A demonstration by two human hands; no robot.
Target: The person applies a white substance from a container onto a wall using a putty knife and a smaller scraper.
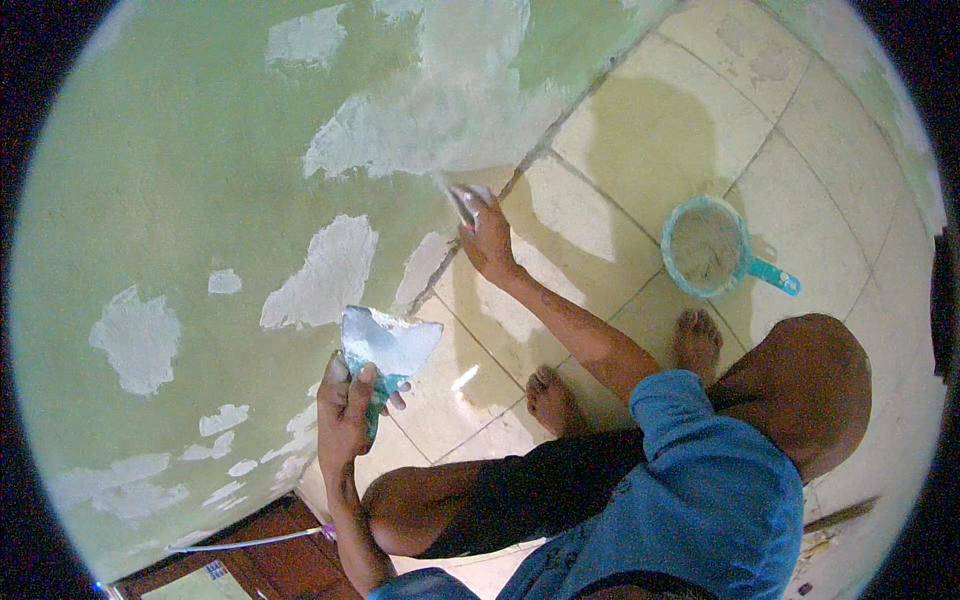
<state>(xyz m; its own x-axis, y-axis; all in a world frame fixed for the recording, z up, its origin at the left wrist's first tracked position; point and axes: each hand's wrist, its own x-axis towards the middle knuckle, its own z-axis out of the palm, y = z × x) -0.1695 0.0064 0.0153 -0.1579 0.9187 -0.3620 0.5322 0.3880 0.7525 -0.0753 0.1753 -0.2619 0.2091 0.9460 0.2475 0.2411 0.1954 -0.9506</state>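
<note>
My left hand (345,410) grips the teal handle of a wide putty knife (392,343), its blade pointing up and carrying pale filler. Farther up, my right hand (486,238) is closed on a scraper (463,207), blurred at its tip, which is at the green wall (210,190) below a large pale patch (440,130). Whether its edge touches the wall I cannot tell. More filler patches dot the wall, one (325,272) lying between my two hands. On the tiles to the right stands a teal long-handled dipper (746,238) containing grey filler.
Cream floor tiles (640,130) meet the wall along a slanting edge. My bare feet (697,342) are on the floor near the dipper. At the lower left are a brown wooden piece (285,555) and a thin white cord (250,541). A dark strip (840,513) lies lower right.
</note>
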